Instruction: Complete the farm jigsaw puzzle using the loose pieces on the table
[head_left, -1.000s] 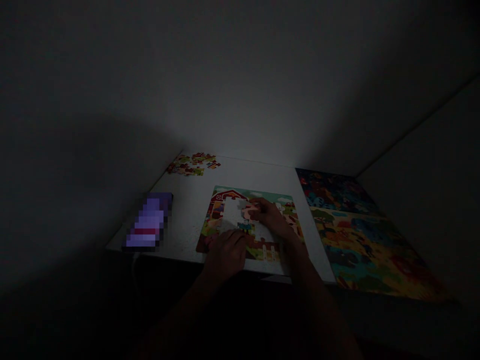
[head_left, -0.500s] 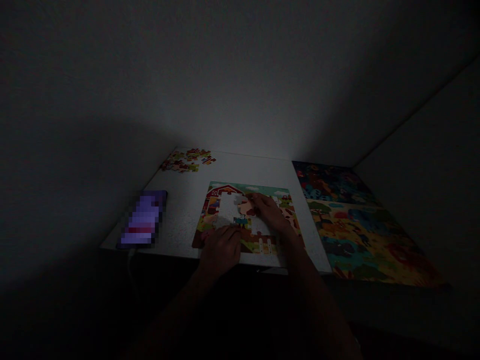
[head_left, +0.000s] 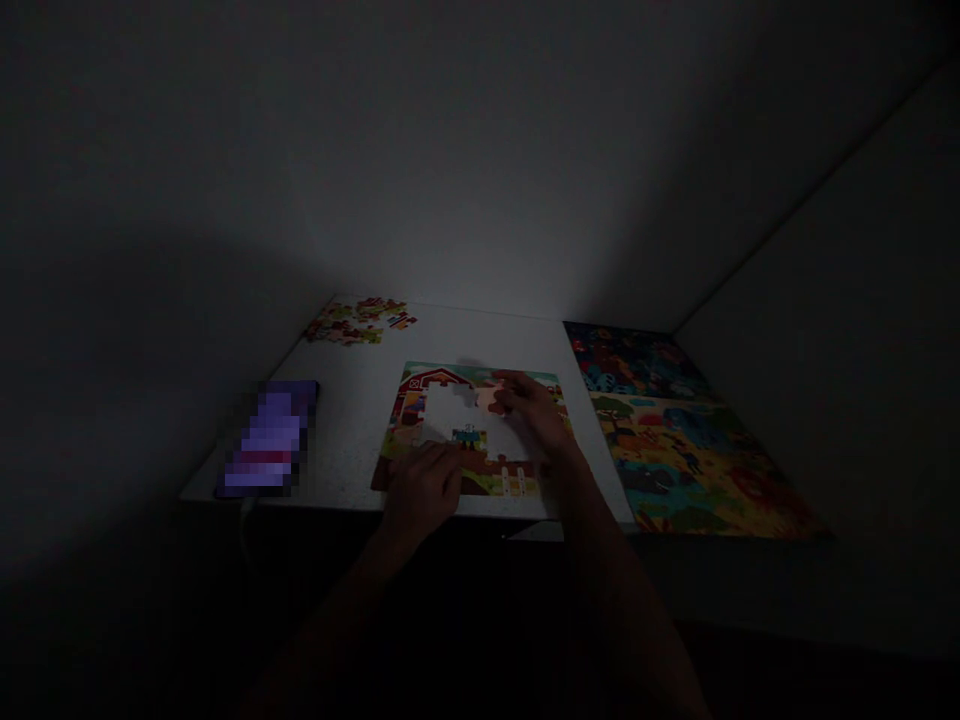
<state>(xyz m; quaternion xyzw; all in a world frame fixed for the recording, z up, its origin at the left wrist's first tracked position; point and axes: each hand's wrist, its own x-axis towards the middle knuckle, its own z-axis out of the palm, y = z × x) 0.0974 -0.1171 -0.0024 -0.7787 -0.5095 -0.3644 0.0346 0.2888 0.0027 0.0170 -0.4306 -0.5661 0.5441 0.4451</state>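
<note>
A farm jigsaw puzzle (head_left: 420,400) with a red barn lies on a white table (head_left: 352,420), with a bare white gap in its middle. My left hand (head_left: 420,490) rests on the puzzle's lower left edge, fingers curled down on it. My right hand (head_left: 532,415) is over the puzzle's upper right part, fingers pinched on a pinkish puzzle piece (head_left: 489,398) at the gap's edge. The scene is very dim.
A heap of loose puzzle pieces (head_left: 360,320) lies at the table's far left corner. A lit phone screen (head_left: 266,440) sits at the left edge. A larger colourful animal puzzle (head_left: 675,440) lies to the right. Walls close in behind and to the right.
The view has drifted, so everything sits a little more to the left. My right hand has shifted the pinkish piece slightly within the gap. My left hand stays on the lower edge.
</note>
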